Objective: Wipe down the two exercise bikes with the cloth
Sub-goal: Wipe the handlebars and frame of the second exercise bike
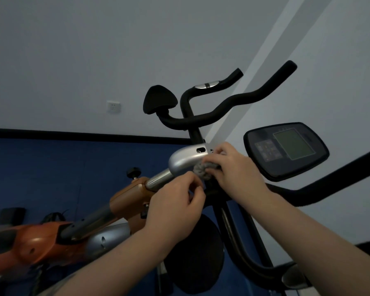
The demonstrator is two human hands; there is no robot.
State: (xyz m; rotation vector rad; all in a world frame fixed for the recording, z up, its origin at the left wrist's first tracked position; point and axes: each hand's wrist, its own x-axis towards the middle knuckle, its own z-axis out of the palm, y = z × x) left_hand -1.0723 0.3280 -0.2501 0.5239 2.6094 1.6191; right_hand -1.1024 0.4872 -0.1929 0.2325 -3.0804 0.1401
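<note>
Up close, seen from a head-worn camera tilted sideways, two bare hands work at the front of an orange exercise bike point(41, 240); the right hand point(235, 169) has its fingers curled over a bunched grey cloth point(205, 170), pressing it against the silver cap point(185, 158) where the black handlebars point(222, 107) meet the stem; the left hand point(175, 201) sits just below and beside it, fingers curled with thumb and forefinger pinched together near the cloth's lower edge, though whether they actually hold any fabric cannot be told; a chrome tube point(158, 179) runs down from the cap into the orange frame; a second, black exercise bike point(244, 231) stands just to the right, its console screen point(286, 150) beside the right hand; behind are a pale wall with a socket point(113, 106) and a blue lower panel point(51, 167)
</note>
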